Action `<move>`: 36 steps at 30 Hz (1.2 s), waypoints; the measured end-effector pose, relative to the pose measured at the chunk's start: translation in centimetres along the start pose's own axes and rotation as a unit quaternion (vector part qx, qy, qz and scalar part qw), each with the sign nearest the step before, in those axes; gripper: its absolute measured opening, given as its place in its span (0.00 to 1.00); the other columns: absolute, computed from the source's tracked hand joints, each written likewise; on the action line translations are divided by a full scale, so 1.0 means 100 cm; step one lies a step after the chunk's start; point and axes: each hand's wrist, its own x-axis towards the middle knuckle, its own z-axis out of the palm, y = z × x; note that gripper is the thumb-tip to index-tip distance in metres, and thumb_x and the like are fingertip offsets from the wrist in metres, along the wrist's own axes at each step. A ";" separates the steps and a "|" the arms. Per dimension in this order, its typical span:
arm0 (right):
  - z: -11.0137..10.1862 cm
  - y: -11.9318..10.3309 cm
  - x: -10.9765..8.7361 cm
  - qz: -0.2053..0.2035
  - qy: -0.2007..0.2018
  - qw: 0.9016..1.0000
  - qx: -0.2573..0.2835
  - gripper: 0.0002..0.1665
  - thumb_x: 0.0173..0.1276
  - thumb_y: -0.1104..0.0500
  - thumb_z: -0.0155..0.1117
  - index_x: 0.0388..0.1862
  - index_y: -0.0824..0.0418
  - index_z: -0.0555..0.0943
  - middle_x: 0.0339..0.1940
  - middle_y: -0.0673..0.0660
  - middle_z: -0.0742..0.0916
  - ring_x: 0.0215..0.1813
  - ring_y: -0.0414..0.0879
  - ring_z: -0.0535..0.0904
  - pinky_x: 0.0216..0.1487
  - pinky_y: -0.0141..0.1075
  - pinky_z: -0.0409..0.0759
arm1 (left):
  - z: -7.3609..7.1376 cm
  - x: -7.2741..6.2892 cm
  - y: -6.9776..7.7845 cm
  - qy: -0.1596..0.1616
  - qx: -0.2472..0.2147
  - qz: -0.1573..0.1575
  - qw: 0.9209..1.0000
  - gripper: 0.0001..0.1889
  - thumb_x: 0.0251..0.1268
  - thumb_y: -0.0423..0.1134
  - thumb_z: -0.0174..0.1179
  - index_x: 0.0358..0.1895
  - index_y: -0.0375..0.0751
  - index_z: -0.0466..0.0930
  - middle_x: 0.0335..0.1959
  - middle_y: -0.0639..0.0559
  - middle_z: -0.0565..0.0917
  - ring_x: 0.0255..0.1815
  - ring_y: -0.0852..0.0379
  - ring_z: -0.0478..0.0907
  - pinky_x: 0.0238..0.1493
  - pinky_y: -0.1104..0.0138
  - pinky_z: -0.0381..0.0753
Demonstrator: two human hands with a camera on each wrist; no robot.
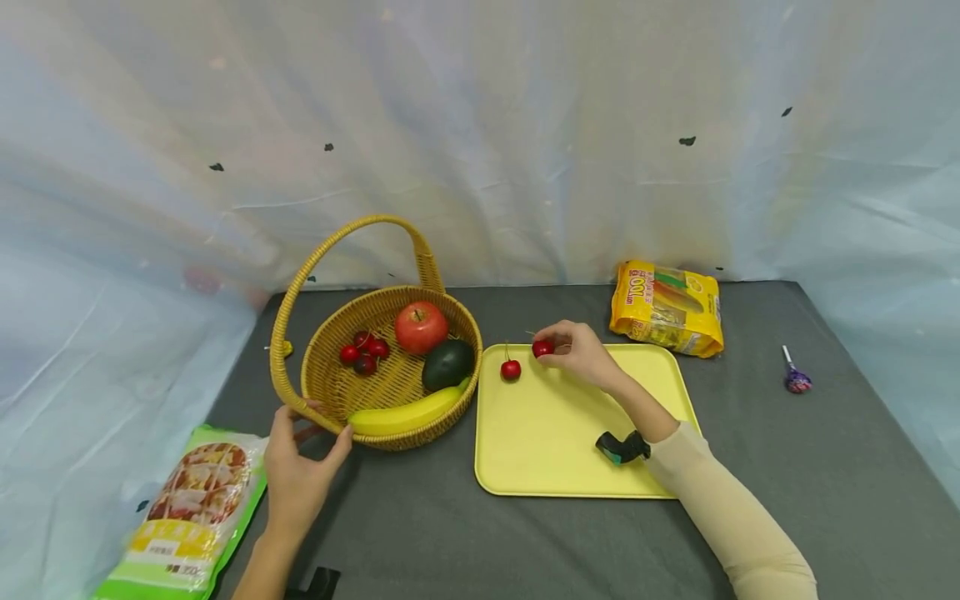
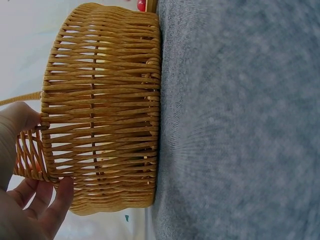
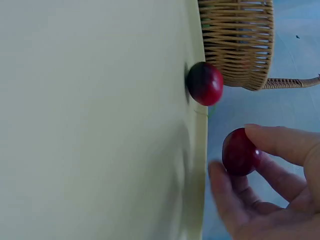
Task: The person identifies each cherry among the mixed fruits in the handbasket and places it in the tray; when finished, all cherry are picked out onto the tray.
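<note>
With thumb and fingers, my left hand (image 1: 300,473) holds the near left rim of the wicker basket (image 2: 100,125), by the foot of its arched handle. Inside the basket lie a banana (image 1: 408,414), a dark green avocado (image 1: 448,365), a red pomegranate (image 1: 421,327) and several cherries (image 1: 365,365). My right hand (image 1: 583,357) pinches one cherry (image 3: 239,152) between thumb and fingertips, over the back of the yellow tray (image 1: 540,442). Another cherry (image 1: 511,369), its stem upright, rests on the tray left of that hand.
A yellow snack bag (image 1: 666,308) lies behind the tray's right corner. Farther right is a purple lollipop (image 1: 797,381). A green and white food bag (image 1: 191,517) lies left of my left forearm. A pale curtain (image 1: 487,150) hangs along the table's back.
</note>
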 end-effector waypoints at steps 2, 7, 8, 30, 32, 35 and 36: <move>0.003 0.002 -0.002 0.001 0.000 1.000 -0.018 0.18 0.63 0.72 0.70 0.52 0.75 0.81 0.48 0.69 0.82 0.49 0.62 0.81 0.53 0.48 0.83 | -0.001 0.001 0.004 0.000 0.000 0.001 1.000 0.29 0.41 0.14 0.71 0.51 0.21 0.72 0.45 0.48 0.76 0.46 0.53 0.74 0.44 0.81 0.76; 0.009 0.005 -0.003 0.013 -0.001 0.999 -0.045 0.18 0.60 0.71 0.73 0.50 0.73 0.82 0.45 0.66 0.82 0.45 0.58 0.80 0.47 0.42 0.83 | -0.002 0.003 0.015 0.002 -0.002 0.007 1.000 0.28 0.41 0.13 0.71 0.50 0.21 0.72 0.45 0.49 0.76 0.45 0.51 0.75 0.45 0.83 0.75; 0.010 0.005 -0.003 0.015 -0.001 0.999 -0.047 0.18 0.60 0.71 0.73 0.50 0.73 0.82 0.44 0.66 0.82 0.44 0.57 0.80 0.46 0.40 0.82 | -0.002 0.003 0.016 0.001 -0.003 0.008 1.000 0.28 0.41 0.13 0.71 0.50 0.21 0.72 0.45 0.49 0.76 0.45 0.51 0.75 0.45 0.83 0.74; 0.018 0.006 -0.003 0.025 -0.006 0.997 -0.077 0.19 0.55 0.70 0.77 0.46 0.70 0.83 0.41 0.63 0.83 0.39 0.52 0.78 0.41 0.37 0.79 | -0.002 0.002 0.015 0.003 -0.003 0.006 1.000 0.27 0.42 0.14 0.70 0.50 0.19 0.72 0.44 0.35 0.75 0.45 0.49 0.74 0.45 0.85 0.73; 0.018 0.005 -0.004 0.023 -0.006 0.997 -0.079 0.19 0.55 0.70 0.77 0.46 0.70 0.83 0.41 0.63 0.83 0.39 0.52 0.77 0.41 0.36 0.78 | -0.002 0.002 0.014 0.002 -0.002 0.006 1.000 0.27 0.42 0.14 0.70 0.50 0.19 0.72 0.44 0.34 0.75 0.45 0.48 0.74 0.45 0.85 0.73; 0.017 0.003 -0.004 0.022 -0.008 0.996 -0.081 0.19 0.56 0.69 0.77 0.46 0.70 0.83 0.40 0.62 0.82 0.39 0.53 0.77 0.41 0.38 0.78 | -0.002 0.001 0.011 0.001 0.000 0.006 1.000 0.27 0.42 0.14 0.71 0.50 0.19 0.72 0.44 0.35 0.75 0.45 0.48 0.74 0.45 0.85 0.73; 0.017 0.003 -0.004 0.023 -0.009 0.996 -0.083 0.19 0.56 0.69 0.77 0.47 0.70 0.83 0.41 0.62 0.82 0.40 0.53 0.77 0.42 0.38 0.78 | -0.001 0.001 0.010 0.001 0.001 0.006 1.000 0.28 0.42 0.14 0.71 0.51 0.19 0.72 0.44 0.35 0.75 0.45 0.49 0.74 0.45 0.85 0.73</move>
